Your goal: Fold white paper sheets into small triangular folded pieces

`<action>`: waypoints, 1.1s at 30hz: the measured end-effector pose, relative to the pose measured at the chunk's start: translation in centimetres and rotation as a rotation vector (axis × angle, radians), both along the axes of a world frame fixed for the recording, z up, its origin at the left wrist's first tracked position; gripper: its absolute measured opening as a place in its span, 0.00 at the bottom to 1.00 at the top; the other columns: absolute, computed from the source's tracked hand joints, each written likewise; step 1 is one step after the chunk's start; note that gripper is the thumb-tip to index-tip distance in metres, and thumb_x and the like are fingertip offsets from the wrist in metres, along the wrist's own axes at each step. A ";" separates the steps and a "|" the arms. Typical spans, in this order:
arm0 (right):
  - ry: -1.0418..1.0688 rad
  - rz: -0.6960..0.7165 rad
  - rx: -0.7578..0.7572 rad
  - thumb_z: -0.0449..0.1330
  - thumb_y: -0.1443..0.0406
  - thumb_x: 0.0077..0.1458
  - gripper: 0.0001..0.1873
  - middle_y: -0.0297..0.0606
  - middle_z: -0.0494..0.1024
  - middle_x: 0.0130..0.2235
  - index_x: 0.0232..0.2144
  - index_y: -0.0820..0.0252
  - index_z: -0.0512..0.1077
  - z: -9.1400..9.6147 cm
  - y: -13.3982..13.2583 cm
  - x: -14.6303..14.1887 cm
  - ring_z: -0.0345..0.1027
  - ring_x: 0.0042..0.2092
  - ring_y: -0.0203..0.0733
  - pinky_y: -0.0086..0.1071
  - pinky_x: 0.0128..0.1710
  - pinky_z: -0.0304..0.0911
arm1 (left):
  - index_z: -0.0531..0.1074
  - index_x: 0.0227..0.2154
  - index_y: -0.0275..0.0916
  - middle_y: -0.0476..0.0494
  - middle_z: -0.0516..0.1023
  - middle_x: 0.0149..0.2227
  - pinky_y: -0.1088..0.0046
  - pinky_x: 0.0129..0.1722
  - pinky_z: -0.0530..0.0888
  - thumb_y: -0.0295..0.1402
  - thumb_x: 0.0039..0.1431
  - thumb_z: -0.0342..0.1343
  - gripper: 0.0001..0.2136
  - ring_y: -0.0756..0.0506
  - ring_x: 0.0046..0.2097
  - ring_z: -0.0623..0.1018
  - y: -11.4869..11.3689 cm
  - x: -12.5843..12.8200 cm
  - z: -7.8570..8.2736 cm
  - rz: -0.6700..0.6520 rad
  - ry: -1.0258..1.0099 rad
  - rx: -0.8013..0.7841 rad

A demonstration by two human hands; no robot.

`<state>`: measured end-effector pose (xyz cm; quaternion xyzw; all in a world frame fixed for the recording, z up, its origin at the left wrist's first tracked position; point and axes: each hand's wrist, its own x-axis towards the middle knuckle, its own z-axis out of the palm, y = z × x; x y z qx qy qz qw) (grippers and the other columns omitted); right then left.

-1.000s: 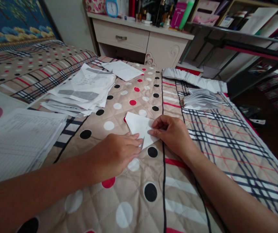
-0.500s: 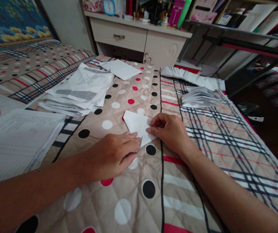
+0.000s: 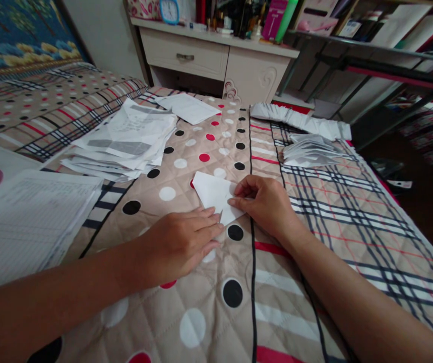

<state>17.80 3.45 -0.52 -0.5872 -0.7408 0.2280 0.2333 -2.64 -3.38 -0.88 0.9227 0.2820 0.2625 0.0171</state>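
Observation:
A small piece of folded white paper [image 3: 213,190] lies on the quilted bedspread [image 3: 216,312] in front of me. My left hand [image 3: 186,237] rests flat over its near left edge, with the fingers stretched out and the fingertips on the paper. On the other side, my right hand [image 3: 265,199] pinches the paper's right part between thumb and index finger. The far left corner of the paper sticks out uncovered. Its near left edge is partly hidden beneath my left fingers.
Left of the paper are a stack of printed sheets [image 3: 121,136] and lined pages [image 3: 23,222]. A loose sheet [image 3: 189,108] lies farther back. At the right sit a pile of folded papers [image 3: 310,151] and a long row of them [image 3: 299,120]. A dresser [image 3: 186,50] stands behind the bed.
My left hand has shifted slightly right and toward me, its fingers now flatter along the paper's near edge. The right hand keeps its pinch in nearly the same spot.

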 end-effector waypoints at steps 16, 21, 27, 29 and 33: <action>-0.001 0.018 0.002 0.69 0.63 0.44 0.08 0.33 0.79 0.29 0.27 0.57 0.74 0.0 0.1 0.1 0.69 0.29 0.37 0.29 0.28 0.57 | 0.77 0.41 0.31 0.42 0.82 0.43 0.67 0.46 0.80 0.25 0.62 0.52 0.10 0.44 0.43 0.82 0.0 0.6 0.2 0.031 0.015 0.046; -0.003 0.008 -0.010 0.68 0.63 0.44 0.08 0.33 0.79 0.29 0.28 0.57 0.74 0.1 0.0 0.1 0.69 0.30 0.37 0.29 0.28 0.57 | 0.77 0.37 0.35 0.44 0.83 0.38 0.69 0.38 0.80 0.27 0.62 0.54 0.07 0.45 0.40 0.82 0.2 0.5 0.0 0.043 -0.022 -0.010; -0.006 0.009 0.015 0.68 0.64 0.44 0.07 0.32 0.79 0.29 0.27 0.57 0.74 0.1 0.0 0.1 0.69 0.30 0.37 0.29 0.28 0.57 | 0.76 0.41 0.39 0.50 0.81 0.29 0.73 0.31 0.74 0.28 0.55 0.63 0.10 0.48 0.31 0.80 2.0 0.9 -0.6 0.197 -0.179 -0.149; -0.003 0.012 0.023 0.69 0.64 0.44 0.07 0.32 0.79 0.29 0.28 0.57 0.74 0.1 0.0 0.1 0.69 0.30 0.37 0.29 0.28 0.56 | 0.78 0.38 0.40 0.49 0.80 0.29 0.72 0.33 0.73 0.28 0.54 0.64 0.08 0.48 0.33 0.78 2.5 1.1 -0.7 0.174 -0.178 -0.154; -0.012 0.017 0.028 0.68 0.63 0.44 0.07 0.32 0.79 0.29 0.27 0.57 0.74 0.2 0.0 0.1 0.69 0.29 0.36 0.29 0.28 0.56 | 0.79 0.36 0.39 0.42 0.79 0.44 0.62 0.45 0.73 0.27 0.56 0.62 0.05 0.43 0.45 0.76 2.8 1.3 -0.8 0.127 -0.130 -0.115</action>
